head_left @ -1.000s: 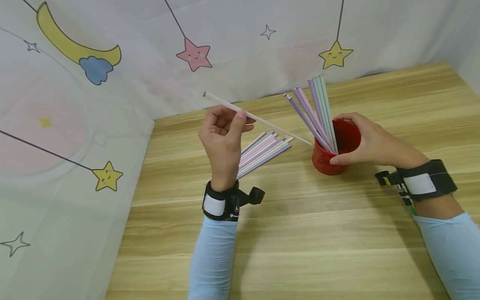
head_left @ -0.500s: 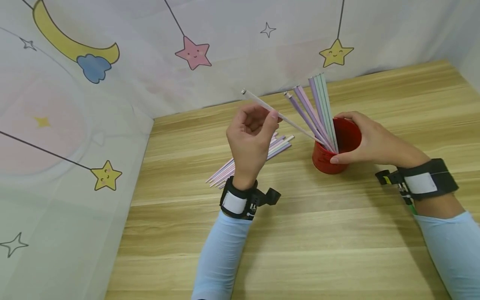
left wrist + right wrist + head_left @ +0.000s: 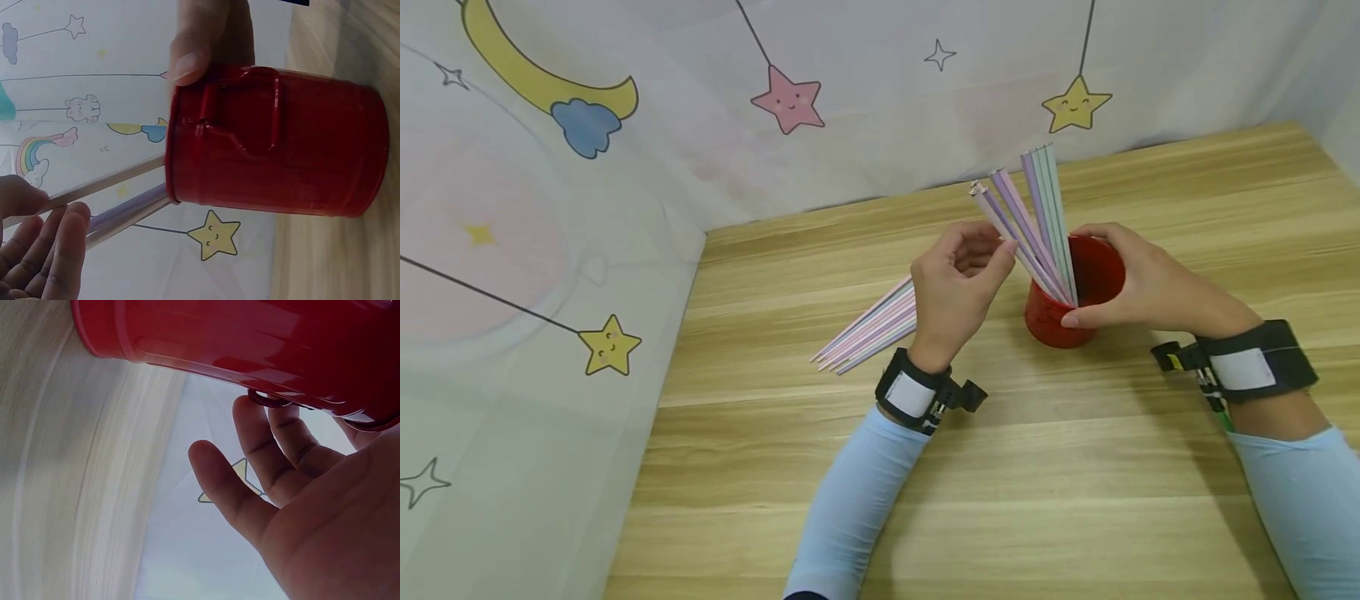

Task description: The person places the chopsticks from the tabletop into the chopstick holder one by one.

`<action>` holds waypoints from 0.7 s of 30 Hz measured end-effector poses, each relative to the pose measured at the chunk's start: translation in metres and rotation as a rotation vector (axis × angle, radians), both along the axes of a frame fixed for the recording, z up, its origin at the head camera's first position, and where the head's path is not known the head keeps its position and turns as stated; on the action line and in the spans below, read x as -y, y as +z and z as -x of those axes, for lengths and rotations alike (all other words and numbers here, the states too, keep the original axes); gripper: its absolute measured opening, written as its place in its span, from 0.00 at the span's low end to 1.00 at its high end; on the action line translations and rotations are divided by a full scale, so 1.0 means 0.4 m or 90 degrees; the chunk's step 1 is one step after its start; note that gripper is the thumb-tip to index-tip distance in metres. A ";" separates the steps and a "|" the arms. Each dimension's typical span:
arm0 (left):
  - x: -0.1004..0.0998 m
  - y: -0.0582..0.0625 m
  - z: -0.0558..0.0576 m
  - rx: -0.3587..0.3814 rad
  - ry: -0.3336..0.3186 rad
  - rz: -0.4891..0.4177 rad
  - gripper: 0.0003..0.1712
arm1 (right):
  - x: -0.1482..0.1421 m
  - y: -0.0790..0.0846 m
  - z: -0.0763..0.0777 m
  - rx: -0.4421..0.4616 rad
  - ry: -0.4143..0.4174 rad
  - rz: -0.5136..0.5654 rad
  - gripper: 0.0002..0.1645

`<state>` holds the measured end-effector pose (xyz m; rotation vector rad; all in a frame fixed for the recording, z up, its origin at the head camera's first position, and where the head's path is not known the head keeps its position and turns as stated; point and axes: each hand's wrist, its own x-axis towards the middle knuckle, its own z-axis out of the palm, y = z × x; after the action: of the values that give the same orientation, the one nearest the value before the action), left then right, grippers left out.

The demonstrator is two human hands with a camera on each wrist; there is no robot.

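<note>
My left hand (image 3: pixel 957 282) pinches a thin white stick (image 3: pixel 995 215) between thumb and fingers. The stick slants down, its lower end inside the rim of a small red metal bucket (image 3: pixel 1054 325). Purple, pink and green sticks (image 3: pixel 1049 200) lean in the same bucket. At the rim, my right hand (image 3: pixel 1138 287) grips the bucket from its right side, thumb in front. In the left wrist view, the white stick (image 3: pixel 112 180) runs from the fingertips to the bucket mouth. The right wrist view shows several fingers (image 3: pixel 253 434) along the bucket's side, near its small handle loop.
A loose bundle of pastel sticks (image 3: pixel 872 329) lies on the wooden table (image 3: pixel 1037 492), partly hidden behind my left hand. A white cloth backdrop (image 3: pixel 880 158) with stars and a moon borders the table at the back and left.
My left hand has moved right with the white stick, and the stick's lower end has gone from beside the bucket to inside its rim. The right hand stays on the bucket.
</note>
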<state>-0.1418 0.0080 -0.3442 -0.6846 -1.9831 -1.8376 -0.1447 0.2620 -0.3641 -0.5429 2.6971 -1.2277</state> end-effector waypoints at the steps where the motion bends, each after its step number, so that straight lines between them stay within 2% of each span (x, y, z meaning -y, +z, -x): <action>1: -0.004 -0.007 0.001 0.006 0.000 0.013 0.11 | 0.000 0.000 0.000 0.001 -0.001 0.000 0.61; 5: -0.009 -0.031 0.007 0.020 -0.006 0.086 0.09 | 0.000 0.002 -0.002 0.005 -0.003 0.003 0.62; 10: 0.016 -0.044 0.013 0.042 -0.012 0.181 0.07 | 0.003 0.006 -0.003 0.013 -0.003 0.009 0.63; 17: 0.063 -0.045 0.027 0.064 0.019 0.251 0.07 | 0.000 0.003 -0.002 0.026 -0.003 0.014 0.63; 21: 0.087 -0.040 0.033 0.068 0.056 0.349 0.09 | -0.001 0.002 -0.002 0.027 -0.002 0.017 0.63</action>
<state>-0.1550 -0.0269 -0.3601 -0.6379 -2.5719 -1.3016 -0.1439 0.2623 -0.3631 -0.5100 2.6511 -1.2628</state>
